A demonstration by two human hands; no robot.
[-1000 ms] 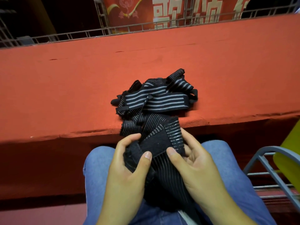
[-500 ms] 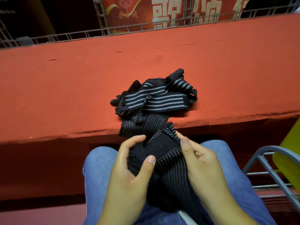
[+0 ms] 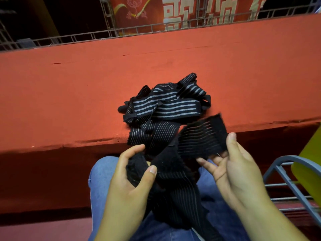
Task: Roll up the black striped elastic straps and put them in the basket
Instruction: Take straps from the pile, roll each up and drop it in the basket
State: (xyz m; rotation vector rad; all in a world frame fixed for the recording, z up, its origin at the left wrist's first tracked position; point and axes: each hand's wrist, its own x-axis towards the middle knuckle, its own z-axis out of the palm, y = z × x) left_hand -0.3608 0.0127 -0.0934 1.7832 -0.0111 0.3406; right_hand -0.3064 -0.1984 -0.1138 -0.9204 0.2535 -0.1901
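The task is barely starting: the black thin-striped elastic strap is lying unrolled across the lap, the heap of black grey-striped straps is waiting at the near edge of the red felt-covered table, and no basket is showing. The left hand is curling round the strap's bunched part; the right hand is pinching its free end. Against half a second ago, that end is spreading out rightward, no longer folded beside the left hand.
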